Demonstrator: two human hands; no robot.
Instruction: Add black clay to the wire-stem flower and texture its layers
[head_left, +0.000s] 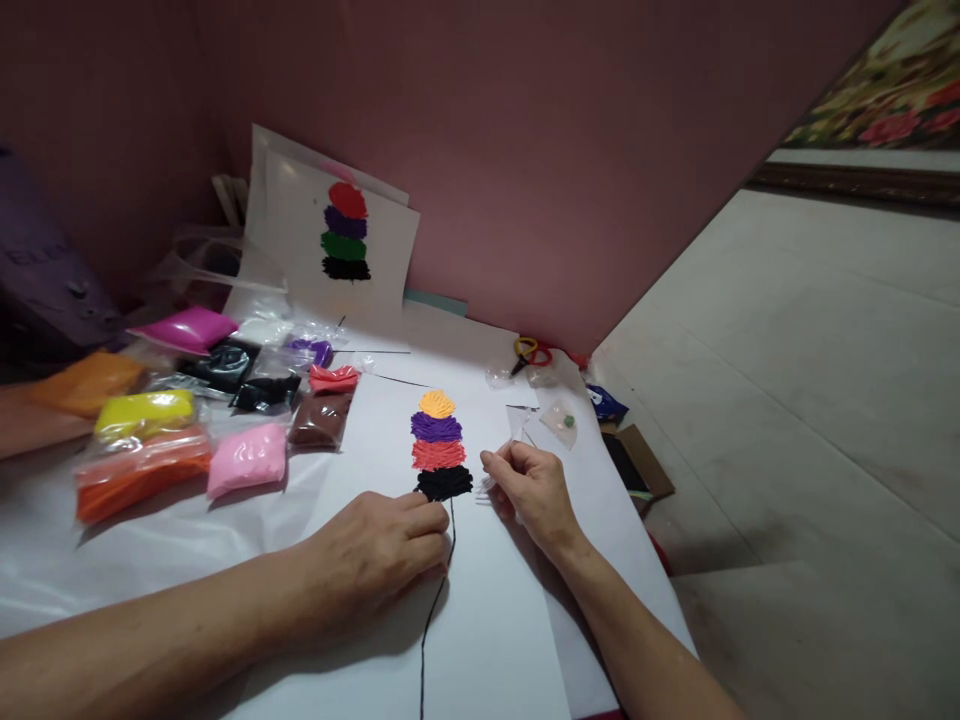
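On a white sheet of paper (375, 560) lies a stack of textured clay bands: yellow (436, 404), purple (436, 428), coral (439, 455) and black (445, 484). My left hand (397, 540) rests on the sheet with fingers bent together, its fingertips at the lower left edge of the black clay; anything between them is hidden. Right of the stack, my right hand (536, 490) has thumb and index finger pinched. Thin white prongs (484, 496) show beside its fingertips, apparently part of a pale tool it holds. A black line (426, 630) runs down from the stack.
Bags of coloured clay, including pink (247, 460), orange (142, 475) and brown (321, 420), lie at left. Another person's arm (37, 425) reaches in beside them. A similar clay picture (330, 230) leans on the wall. Scissors (531, 354) and a small bag (559, 424) lie at right.
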